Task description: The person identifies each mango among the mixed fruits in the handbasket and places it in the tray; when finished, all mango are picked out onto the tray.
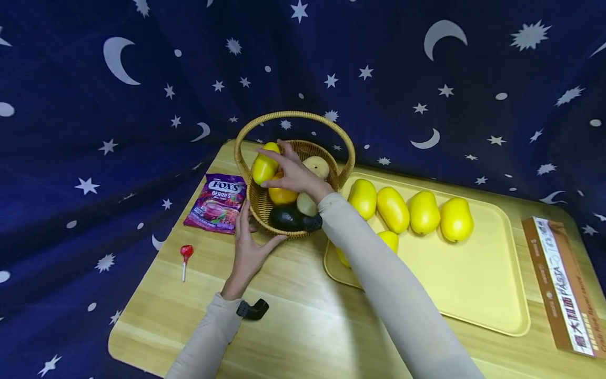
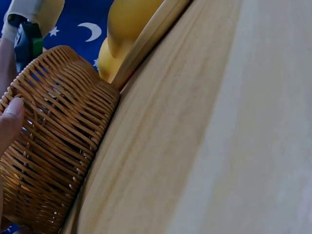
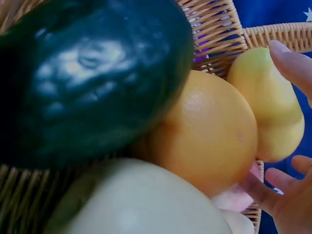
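My left hand (image 1: 249,255) rests against the outer wall of the wicker basket (image 2: 58,136), fingers along its left side and thumb straight along its front. My right hand (image 1: 294,172) reaches over the basket, its thumb and fingers spread around a yellow mango (image 3: 273,131) near the left rim. In the right wrist view the spread fingers (image 3: 287,195) are extended at one end of the mango, the thumb at the other. Beside it in the basket lie an orange (image 3: 209,131), a dark green avocado (image 1: 285,218), a pale green fruit (image 3: 146,200) and a cream-coloured round fruit (image 1: 316,166).
Right of the basket, a yellow tray (image 1: 473,284) bears several mangoes (image 1: 424,212). A long pasta box (image 1: 561,284) lies beyond it at the table's right. A purple Fox's candy bag (image 1: 218,202) and a red lollipop (image 1: 187,252) lie left of the basket. The handle (image 1: 293,114) arches above it.
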Demonstrator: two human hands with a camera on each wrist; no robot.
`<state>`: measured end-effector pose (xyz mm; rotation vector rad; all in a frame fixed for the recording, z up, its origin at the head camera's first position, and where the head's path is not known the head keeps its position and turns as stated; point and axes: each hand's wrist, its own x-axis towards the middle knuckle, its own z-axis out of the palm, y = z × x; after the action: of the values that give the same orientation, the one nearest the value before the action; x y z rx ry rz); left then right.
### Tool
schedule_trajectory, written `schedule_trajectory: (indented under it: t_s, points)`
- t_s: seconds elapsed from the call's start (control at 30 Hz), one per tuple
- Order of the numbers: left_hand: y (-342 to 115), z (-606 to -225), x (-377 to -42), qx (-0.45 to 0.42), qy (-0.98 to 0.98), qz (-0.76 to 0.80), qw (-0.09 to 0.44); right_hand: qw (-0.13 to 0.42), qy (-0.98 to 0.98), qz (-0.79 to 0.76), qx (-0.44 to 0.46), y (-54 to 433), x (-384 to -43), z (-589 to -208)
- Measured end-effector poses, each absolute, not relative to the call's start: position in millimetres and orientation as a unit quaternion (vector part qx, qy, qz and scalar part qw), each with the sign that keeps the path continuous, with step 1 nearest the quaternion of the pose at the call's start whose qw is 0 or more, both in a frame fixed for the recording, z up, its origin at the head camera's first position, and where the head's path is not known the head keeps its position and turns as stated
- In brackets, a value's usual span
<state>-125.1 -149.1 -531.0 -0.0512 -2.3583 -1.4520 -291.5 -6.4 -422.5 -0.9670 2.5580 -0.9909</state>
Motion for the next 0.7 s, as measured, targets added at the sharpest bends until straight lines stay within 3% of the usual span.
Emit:
schedule_trajectory:
  t_s: [0.7]
  points:
    - [-148.8,-529.9,-125.6,-0.015,-0.839,-0.512,0.184,0.063,0.889,-0.340,-0.299,-18.3,-291.0,-429.4]
